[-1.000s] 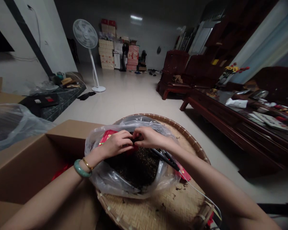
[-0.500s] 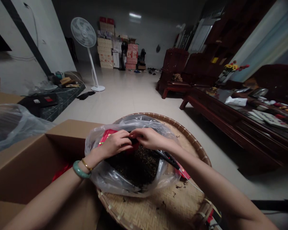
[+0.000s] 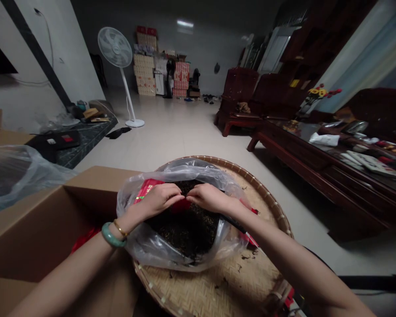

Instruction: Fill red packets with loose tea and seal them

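A clear plastic bag (image 3: 231, 253) lies spread on a round woven bamboo tray (image 3: 198, 293), full of dark dried leaves (image 3: 201, 231) that look like tea. Above the leaves, my left hand (image 3: 160, 199) and my right hand (image 3: 206, 197) meet with fingertips pinched on the top edge of a small red pouch (image 3: 181, 207), most of it hidden in shadow. Another red packet (image 3: 148, 187) with gold print rests by the bag's left rim. Under my right forearm sits a dark tool (image 3: 234, 223) with a white cord, partly covered.
An open cardboard box (image 3: 29, 229) with red packets (image 3: 84, 240) inside stands against the tray's left. Further off are a white standing fan (image 3: 115, 47), a dark wooden table (image 3: 293, 152) laden with items, and stacked boxes (image 3: 145, 72).
Earlier my fingers worked at the pouch's mouth with the right fingers reaching over; now both hands are lower-fingered, pinching its top edge. The right forearm has shifted over the dark tool.
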`<state>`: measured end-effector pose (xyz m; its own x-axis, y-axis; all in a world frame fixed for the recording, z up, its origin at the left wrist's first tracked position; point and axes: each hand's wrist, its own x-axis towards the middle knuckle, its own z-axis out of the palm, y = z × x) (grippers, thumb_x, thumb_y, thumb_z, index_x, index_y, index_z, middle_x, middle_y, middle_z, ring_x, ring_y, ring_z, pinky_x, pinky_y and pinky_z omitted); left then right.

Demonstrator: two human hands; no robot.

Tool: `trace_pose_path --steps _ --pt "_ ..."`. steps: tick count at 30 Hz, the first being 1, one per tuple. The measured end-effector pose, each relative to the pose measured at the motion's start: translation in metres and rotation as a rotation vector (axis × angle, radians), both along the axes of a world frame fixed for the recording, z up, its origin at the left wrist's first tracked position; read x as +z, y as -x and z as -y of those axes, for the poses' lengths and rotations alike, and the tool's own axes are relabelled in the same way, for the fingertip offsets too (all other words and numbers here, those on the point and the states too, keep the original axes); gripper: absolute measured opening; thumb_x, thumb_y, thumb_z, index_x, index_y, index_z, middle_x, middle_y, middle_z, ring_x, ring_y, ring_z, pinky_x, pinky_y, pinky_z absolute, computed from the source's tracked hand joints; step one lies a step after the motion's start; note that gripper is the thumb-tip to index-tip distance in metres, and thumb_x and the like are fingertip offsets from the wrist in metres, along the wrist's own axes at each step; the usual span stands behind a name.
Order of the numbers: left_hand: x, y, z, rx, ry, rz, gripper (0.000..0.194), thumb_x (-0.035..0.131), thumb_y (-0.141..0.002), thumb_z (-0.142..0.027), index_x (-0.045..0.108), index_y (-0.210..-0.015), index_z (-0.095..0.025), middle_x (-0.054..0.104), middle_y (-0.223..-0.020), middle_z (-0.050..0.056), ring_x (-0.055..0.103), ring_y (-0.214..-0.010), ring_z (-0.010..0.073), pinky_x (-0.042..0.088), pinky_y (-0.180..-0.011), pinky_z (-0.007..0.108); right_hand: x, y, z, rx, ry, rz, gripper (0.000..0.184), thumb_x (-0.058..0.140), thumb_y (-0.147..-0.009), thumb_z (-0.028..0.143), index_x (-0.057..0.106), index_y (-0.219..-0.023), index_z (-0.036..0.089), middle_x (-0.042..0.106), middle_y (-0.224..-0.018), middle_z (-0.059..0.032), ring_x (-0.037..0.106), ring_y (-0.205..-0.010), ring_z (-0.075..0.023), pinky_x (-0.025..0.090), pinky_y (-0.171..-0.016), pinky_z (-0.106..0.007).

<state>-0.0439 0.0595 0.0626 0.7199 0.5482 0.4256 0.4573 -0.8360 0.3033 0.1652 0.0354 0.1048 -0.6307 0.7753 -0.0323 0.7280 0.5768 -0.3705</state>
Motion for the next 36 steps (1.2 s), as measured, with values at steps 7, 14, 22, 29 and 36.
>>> trace_pose_path --steps 7,14,22,29,36 --pt "0.015 -0.003 0.007 -0.023 0.087 -0.072 0.021 0.049 -0.09 -0.025 0.066 -0.086 -0.014 0.068 -0.082 0.006 0.062 -0.074 0.0152 0.049 -0.068 0.026 -0.003 -0.001 0.0 -0.094 0.004 -0.088 0.021 0.051 -0.088 0.025 0.07 -0.093 0.019 0.071 -0.084 -0.0042 0.063 -0.073 -0.0143 0.039 -0.063 -0.021" --pt "0.017 0.011 0.005 -0.235 0.089 -0.085 0.015 0.056 -0.086 -0.027 0.066 -0.092 -0.017 0.062 -0.111 0.01 0.061 -0.095 0.0175 0.051 -0.081 0.031 0.004 0.014 0.007 -0.067 -0.158 0.206 0.022 0.054 -0.088 0.036 0.071 -0.091 0.023 0.07 -0.087 -0.0088 0.065 -0.078 -0.0207 0.04 -0.062 -0.025" --pt "0.013 0.012 0.0 -0.151 -0.042 0.031 0.017 0.053 -0.088 -0.025 0.065 -0.08 -0.016 0.064 -0.107 0.01 0.062 -0.091 0.0167 0.053 -0.078 0.03 0.019 0.014 0.009 -0.052 -0.143 0.199 0.028 0.044 -0.093 0.034 0.067 -0.1 0.02 0.065 -0.093 -0.0096 0.062 -0.079 -0.0191 0.042 -0.066 -0.027" --pt "0.017 0.003 0.001 -0.158 -0.141 0.108 0.017 0.051 -0.089 -0.023 0.065 -0.083 -0.016 0.066 -0.099 0.01 0.062 -0.085 0.015 0.052 -0.071 0.025 0.009 0.002 0.008 0.021 -0.152 0.109 0.025 0.057 -0.086 0.036 0.065 -0.108 0.026 0.055 -0.097 -0.0061 0.055 -0.09 -0.0197 0.041 -0.07 -0.027" --pt "0.012 -0.01 0.003 -0.025 0.121 0.286 0.017 0.06 -0.083 -0.027 0.062 -0.097 -0.018 0.067 -0.104 0.009 0.064 -0.094 0.0189 0.053 -0.079 0.032 0.008 -0.003 0.003 0.005 -0.119 0.046 0.025 0.046 -0.092 0.032 0.067 -0.093 0.019 0.051 -0.086 -0.005 0.051 -0.078 -0.0155 0.039 -0.068 -0.026"
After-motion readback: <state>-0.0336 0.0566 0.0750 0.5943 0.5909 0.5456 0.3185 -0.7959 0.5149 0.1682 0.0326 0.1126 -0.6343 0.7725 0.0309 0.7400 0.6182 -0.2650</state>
